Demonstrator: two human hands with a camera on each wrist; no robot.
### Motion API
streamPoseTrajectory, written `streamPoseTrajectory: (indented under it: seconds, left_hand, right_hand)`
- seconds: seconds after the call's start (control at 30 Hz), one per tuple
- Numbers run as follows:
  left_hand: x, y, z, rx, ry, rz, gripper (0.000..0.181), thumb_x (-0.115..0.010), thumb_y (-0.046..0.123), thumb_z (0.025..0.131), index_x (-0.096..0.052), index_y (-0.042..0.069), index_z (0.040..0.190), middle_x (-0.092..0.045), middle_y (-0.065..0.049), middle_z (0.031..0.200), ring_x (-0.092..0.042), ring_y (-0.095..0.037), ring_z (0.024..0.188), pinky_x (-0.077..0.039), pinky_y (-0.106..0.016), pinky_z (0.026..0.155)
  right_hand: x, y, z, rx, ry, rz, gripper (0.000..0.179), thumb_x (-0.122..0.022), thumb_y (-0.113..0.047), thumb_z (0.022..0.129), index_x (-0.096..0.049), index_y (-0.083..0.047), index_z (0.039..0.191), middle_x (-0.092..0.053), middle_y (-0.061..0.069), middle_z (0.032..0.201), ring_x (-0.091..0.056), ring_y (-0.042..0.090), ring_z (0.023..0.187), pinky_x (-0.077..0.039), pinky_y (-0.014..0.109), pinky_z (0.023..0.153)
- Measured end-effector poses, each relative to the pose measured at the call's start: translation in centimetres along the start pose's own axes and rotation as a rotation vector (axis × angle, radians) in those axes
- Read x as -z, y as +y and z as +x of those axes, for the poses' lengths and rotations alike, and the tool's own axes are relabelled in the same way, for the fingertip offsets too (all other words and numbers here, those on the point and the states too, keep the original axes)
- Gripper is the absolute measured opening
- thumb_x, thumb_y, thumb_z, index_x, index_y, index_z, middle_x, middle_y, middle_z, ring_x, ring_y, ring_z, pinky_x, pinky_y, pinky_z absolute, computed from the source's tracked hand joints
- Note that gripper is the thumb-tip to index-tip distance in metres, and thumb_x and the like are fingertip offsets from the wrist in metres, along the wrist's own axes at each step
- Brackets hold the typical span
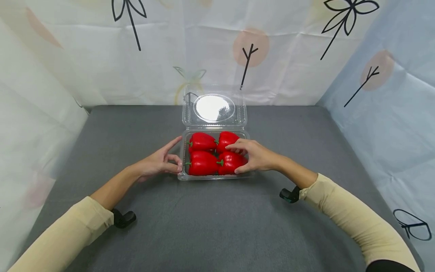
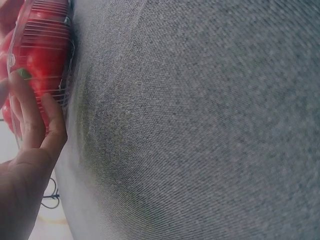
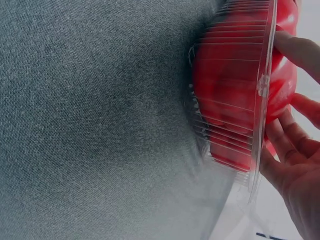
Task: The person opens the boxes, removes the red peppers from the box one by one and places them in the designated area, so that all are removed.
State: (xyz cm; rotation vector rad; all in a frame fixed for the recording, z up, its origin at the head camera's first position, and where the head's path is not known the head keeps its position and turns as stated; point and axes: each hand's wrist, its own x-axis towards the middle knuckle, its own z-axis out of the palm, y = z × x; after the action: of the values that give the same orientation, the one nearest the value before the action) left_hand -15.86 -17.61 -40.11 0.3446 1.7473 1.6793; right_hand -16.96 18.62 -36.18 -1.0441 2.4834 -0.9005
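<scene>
Several red bell peppers [image 1: 202, 163] with green stems lie in two rows inside a clear plastic clamshell box [image 1: 215, 177]. At the front right, my right hand [image 1: 257, 155] grips one bell pepper [image 1: 228, 164], its thumb at the near side and its fingers over the far side. The right wrist view shows those fingers round the red pepper [image 3: 284, 85] above the box rim. My left hand [image 1: 159, 162] touches the box's left side, index finger stretched along the rim and the other fingers bent loosely. In the left wrist view, fingertips lie against the ribbed wall [image 2: 47, 30].
Behind the peppers the box's hinged clear lid [image 1: 215, 107] stands up, tilted back toward the patterned curtain [image 1: 289, 75]. A grey cloth-covered table [image 1: 210, 223] lies under the box. Pale printed curtains border the table at the left and right.
</scene>
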Motion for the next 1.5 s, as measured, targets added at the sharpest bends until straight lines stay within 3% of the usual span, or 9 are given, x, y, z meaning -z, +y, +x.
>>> streamPoseTrajectory:
  seconds: [0.57,0.97,1.33,1.5]
  left_hand:
    - [-0.1,0.0,0.0,0.005,0.003,-0.018,0.103,-0.068,0.0,0.09,0.001,0.03,0.16,-0.063,-0.008,0.095,-0.064,-0.019,0.087,-0.054,-0.037,0.091]
    - [-0.1,0.0,0.0,0.001,0.004,0.0,0.102,-0.068,0.001,0.09,0.0,0.029,0.16,-0.062,-0.009,0.096,-0.064,-0.019,0.087,-0.053,-0.036,0.092]
    - [-0.1,-0.2,0.1,0.0,0.01,0.011,0.102,-0.069,0.002,0.09,-0.001,0.03,0.16,-0.062,-0.01,0.096,-0.064,-0.02,0.089,-0.053,-0.036,0.092]
    - [-0.1,-0.2,0.1,-0.004,0.006,0.014,0.102,-0.069,0.002,0.09,0.0,0.029,0.16,-0.062,-0.01,0.096,-0.063,-0.02,0.089,-0.053,-0.036,0.092]
  right_hand:
    - [0.9,-0.7,0.1,0.055,0.091,0.048,0.068,-0.084,-0.014,0.074,-0.057,-0.006,0.136,-0.065,0.007,0.116,-0.06,0.021,0.104,-0.056,0.041,0.082]
    - [3.3,-2.0,-1.0,0.104,0.142,0.225,0.068,-0.082,-0.009,0.079,-0.053,-0.006,0.14,-0.065,0.01,0.124,-0.061,0.024,0.113,-0.055,0.046,0.088]
    - [6.0,-1.9,-2.5,0.092,0.298,0.103,0.069,-0.084,-0.005,0.076,-0.056,-0.005,0.138,-0.066,0.012,0.122,-0.06,0.024,0.113,-0.055,0.044,0.088]
    - [7.2,-1.3,-3.4,0.047,0.376,0.057,0.063,-0.083,-0.005,0.077,-0.059,-0.003,0.135,-0.066,0.013,0.124,-0.061,0.025,0.109,-0.053,0.024,0.086]
